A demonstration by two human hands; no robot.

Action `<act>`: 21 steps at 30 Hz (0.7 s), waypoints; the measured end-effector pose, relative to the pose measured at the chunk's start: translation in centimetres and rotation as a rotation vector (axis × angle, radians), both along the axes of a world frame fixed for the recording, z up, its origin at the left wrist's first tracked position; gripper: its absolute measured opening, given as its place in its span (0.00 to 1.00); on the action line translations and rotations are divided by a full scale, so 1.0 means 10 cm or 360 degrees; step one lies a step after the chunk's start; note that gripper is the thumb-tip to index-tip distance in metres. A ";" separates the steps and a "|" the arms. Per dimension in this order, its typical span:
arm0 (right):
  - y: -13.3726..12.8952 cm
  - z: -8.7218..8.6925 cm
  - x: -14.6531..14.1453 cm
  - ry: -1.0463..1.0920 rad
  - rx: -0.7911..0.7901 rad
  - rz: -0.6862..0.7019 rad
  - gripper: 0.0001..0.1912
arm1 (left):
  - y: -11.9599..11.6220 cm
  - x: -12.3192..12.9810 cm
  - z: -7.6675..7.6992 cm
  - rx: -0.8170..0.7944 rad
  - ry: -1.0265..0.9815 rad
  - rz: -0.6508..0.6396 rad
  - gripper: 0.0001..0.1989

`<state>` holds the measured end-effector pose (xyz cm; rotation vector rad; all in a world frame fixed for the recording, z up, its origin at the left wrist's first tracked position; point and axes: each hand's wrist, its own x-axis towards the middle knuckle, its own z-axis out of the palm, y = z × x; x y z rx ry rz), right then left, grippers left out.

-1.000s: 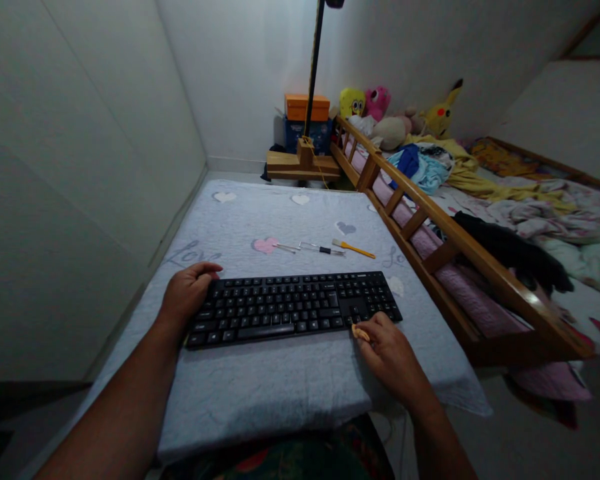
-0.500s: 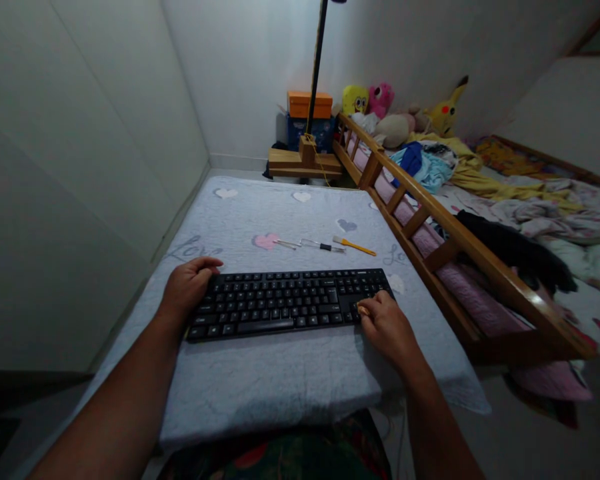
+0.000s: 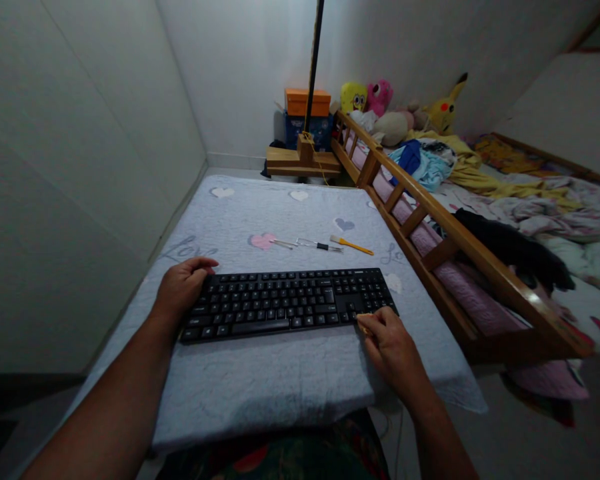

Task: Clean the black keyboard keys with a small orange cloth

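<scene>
A black keyboard [image 3: 275, 303] lies on the cloth-covered table, its long side toward me. My left hand [image 3: 183, 283] is closed round its left end, thumb and fingers at the upper left corner. At the keyboard's lower right, my right hand [image 3: 385, 333] pinches a small tan-orange piece of cloth or sponge [image 3: 364, 323] against the front edge near the arrow keys. Most of that piece is hidden by my fingers. Behind the keyboard lie cotton swabs [image 3: 283, 244], a wire tool with a black grip [image 3: 322, 247] and a yellow-handled brush [image 3: 355, 247].
A pale heart-patterned cloth [image 3: 260, 380] covers the table. Along its right side runs a wooden bed rail [image 3: 415, 193], with bedding and plush toys beyond. A wooden stand [image 3: 305, 160] with a black pole and stacked boxes is at the back. A pale wall rises on the left.
My right hand has slid a little toward me, from over the keys to the front edge, and more of the tan-orange piece shows. My left hand keeps its hold.
</scene>
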<state>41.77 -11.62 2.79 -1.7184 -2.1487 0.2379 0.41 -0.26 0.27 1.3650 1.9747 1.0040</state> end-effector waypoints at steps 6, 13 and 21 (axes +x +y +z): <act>0.27 0.10 0.01 0.0124 0.0057 -0.0007 0.13 | 0.00 0.01 0.02 0.0007 -0.0003 0.0005 0.17; 0.45 0.05 -0.07 -0.0210 -0.0003 -0.0003 0.14 | 0.00 0.01 0.02 0.0025 0.0010 0.0002 0.17; 0.30 0.09 0.13 -0.0267 -0.0056 0.0036 0.14 | -0.01 0.01 0.02 0.0006 0.0021 0.0010 0.17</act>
